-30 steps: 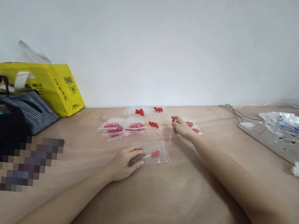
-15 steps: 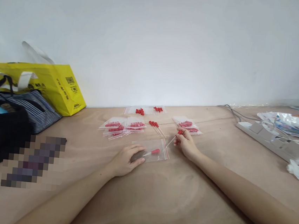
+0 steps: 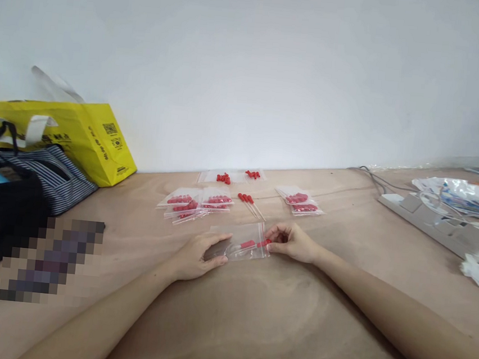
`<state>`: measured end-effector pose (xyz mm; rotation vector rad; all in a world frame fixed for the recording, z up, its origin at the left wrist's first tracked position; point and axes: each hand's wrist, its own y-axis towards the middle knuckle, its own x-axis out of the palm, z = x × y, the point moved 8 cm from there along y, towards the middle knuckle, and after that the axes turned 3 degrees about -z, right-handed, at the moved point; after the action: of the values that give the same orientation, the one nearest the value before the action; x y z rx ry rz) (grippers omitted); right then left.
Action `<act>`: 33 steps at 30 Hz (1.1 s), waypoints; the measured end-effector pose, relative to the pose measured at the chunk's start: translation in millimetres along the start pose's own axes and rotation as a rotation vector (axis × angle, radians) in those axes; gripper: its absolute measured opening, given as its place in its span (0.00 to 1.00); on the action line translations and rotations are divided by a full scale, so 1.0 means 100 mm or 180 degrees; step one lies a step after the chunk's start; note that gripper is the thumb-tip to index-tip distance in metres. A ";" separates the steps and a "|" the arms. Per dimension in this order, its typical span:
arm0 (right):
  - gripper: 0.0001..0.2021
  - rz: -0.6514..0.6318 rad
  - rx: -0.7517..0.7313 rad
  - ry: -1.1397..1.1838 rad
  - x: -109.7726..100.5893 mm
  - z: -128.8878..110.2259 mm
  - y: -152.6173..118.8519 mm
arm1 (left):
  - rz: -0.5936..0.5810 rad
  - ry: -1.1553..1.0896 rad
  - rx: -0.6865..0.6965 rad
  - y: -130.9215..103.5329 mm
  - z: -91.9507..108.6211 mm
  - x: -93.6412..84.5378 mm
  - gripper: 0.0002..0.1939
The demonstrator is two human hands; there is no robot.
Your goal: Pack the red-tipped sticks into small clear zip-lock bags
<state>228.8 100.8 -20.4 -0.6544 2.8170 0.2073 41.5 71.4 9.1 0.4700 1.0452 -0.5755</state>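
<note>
A clear zip bag (image 3: 238,234) lies flat in front of me with a red-tipped stick (image 3: 247,244) inside. My left hand (image 3: 198,256) rests on the bag's left end, thumb and fingers spread apart. At the bag's right opening, my right hand (image 3: 290,242) pinches the red end of another stick (image 3: 264,243), whose pale shaft reaches into the bag. Just beyond the bag lie several loose red-tipped sticks (image 3: 248,199). Filled bags (image 3: 190,204) are piled to the left, and more filled bags (image 3: 300,201) lie to the right.
Farther back are two groups of small red pieces (image 3: 224,178) on clear bags. A yellow bag (image 3: 117,156) and a striped pouch (image 3: 68,177) stand at the left. On the right are a white power strip (image 3: 438,224), cables and crumpled plastic packaging (image 3: 450,191).
My right hand has moved toward me and left, bringing its stick from beside the bag into the opening. My left hand has shifted slightly left, its fingers still spread.
</note>
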 end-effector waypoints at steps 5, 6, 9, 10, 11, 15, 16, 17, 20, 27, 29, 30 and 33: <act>0.13 -0.0111 -0.0186 -0.0078 0.10 -0.08 0.00 | 0.0031 0.0039 0.0029 0.01 0.02 -0.01 0.23; 0.14 -0.0192 -0.0175 -0.0042 0.12 -0.08 0.00 | 0.0039 0.0045 0.0031 0.01 0.02 -0.01 0.23; 0.15 -0.0373 -0.0174 0.0079 0.17 -0.09 0.01 | 0.0046 0.0028 0.0015 0.01 0.03 -0.01 0.23; 0.14 -0.0427 -0.0205 0.0107 0.18 -0.11 0.01 | 0.0052 0.0014 0.0026 0.01 0.03 -0.01 0.22; 0.13 -0.0491 -0.0246 0.0126 0.20 -0.13 0.02 | 0.0062 0.0002 0.0050 0.01 0.04 -0.01 0.22; 0.11 -0.0706 -0.0314 0.0058 0.30 -0.17 0.08 | 0.0088 -0.0010 0.0171 0.02 0.06 -0.02 0.21; 0.12 -0.0706 -0.0302 0.0025 0.32 -0.16 0.10 | 0.0091 -0.0006 0.0179 0.02 0.07 -0.02 0.21; 0.12 -0.0671 -0.0290 -0.0013 0.33 -0.15 0.12 | 0.0095 0.0000 0.0185 0.02 0.07 -0.02 0.21; 0.13 -0.0329 -0.0243 -0.0126 0.29 -0.11 0.17 | 0.0104 0.0020 0.0195 0.02 0.06 -0.02 0.21; 0.21 -0.0779 -0.0077 0.0271 0.35 -0.07 0.15 | 0.0079 0.0026 0.0152 0.02 0.05 -0.02 0.21; 0.21 -0.0571 -0.0047 0.0195 0.32 -0.04 0.17 | 0.0065 0.0031 0.0154 0.02 0.04 -0.02 0.21; 0.20 -0.0423 -0.0038 0.0107 0.30 -0.03 0.19 | 0.0066 0.0034 0.0153 0.02 0.04 -0.02 0.22; 0.14 0.0140 -0.0021 -0.0304 0.24 0.00 0.21 | 0.0075 0.0024 0.0158 0.02 0.04 -0.02 0.22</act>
<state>198.2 109.1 -24.9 -0.5687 2.7420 0.2489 44.7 70.4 12.9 0.5279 1.0330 -0.5802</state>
